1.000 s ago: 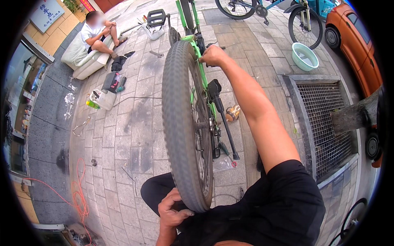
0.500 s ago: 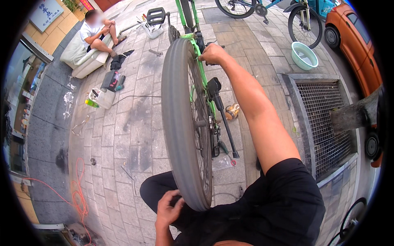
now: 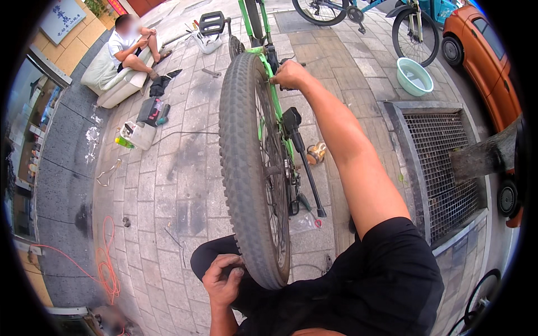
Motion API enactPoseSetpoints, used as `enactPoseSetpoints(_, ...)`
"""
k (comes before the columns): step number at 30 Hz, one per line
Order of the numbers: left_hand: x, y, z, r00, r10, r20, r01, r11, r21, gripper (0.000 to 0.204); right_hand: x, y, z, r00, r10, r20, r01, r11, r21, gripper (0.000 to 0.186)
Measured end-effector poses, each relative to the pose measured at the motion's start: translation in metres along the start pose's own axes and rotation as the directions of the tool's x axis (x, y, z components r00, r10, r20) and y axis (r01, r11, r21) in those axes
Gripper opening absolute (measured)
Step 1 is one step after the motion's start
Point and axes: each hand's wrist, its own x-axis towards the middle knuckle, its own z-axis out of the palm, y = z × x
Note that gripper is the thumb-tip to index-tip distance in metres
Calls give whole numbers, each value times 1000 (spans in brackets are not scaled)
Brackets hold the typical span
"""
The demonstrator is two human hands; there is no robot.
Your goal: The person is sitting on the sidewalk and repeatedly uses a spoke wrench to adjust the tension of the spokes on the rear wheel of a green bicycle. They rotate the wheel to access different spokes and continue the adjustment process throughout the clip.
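A green-framed bicycle (image 3: pixel 274 98) stands in front of me with its knobby tyre (image 3: pixel 240 157) closest to me. The tread blocks show sharply. My left hand (image 3: pixel 222 278) is beside the tyre's lower end, above my dark-clothed knee; its fingers are curled toward the thumb and nothing shows in them. My right arm reaches forward along the bicycle's right side. There my right hand (image 3: pixel 292 74) is closed next to the green tube, with dark parts showing around it; what it grips is hidden. A black kickstand (image 3: pixel 308 162) juts out below that arm.
On the left are a seated person on a pale sofa (image 3: pixel 120 89), a toolbox (image 3: pixel 150 112), a white container (image 3: pixel 138 134) and an orange cable (image 3: pixel 106 269). On the right are a mint basin (image 3: pixel 415 77), a metal grate (image 3: pixel 443 162), a tree trunk (image 3: pixel 482 158) and an orange car (image 3: pixel 476 50).
The tyre's tread was smeared by spinning and now looks sharp. My left hand has shifted slightly left and up, off the tyre's edge. My right hand has hardly moved.
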Motion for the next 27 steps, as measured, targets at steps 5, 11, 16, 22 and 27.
enactPoseSetpoints(5, 14, 17, 14, 983, 177, 52, -169, 978, -122, 33, -3, -3, 0, 1000, 21, -6, -21, 999, 34, 37)
enactPoseSetpoints(11, 8, 34, 34, 999, -1, 54, 13, 972, -235, 54, 0, 1, 2, 1000, 16, -7, -15, 997, 71, 38)
enactPoseSetpoints(16, 0, 37, 29, 994, -51, 99, 63, 990, -124, 54, -2, -2, -1, 1000, 20, 10, -20, 999, 32, 38)
enactPoseSetpoints(22, -21, 13, 16, 982, -37, 183, 31, 999, 37, 49, 0, 0, 1, 1000, 12, -14, -11, 999, 34, 39)
enactPoseSetpoints(27, -32, 0, 13, 972, -37, 233, 2, 989, 151, 44, 2, 1, 1, 1000, 27, 11, -27, 998, 53, 39)
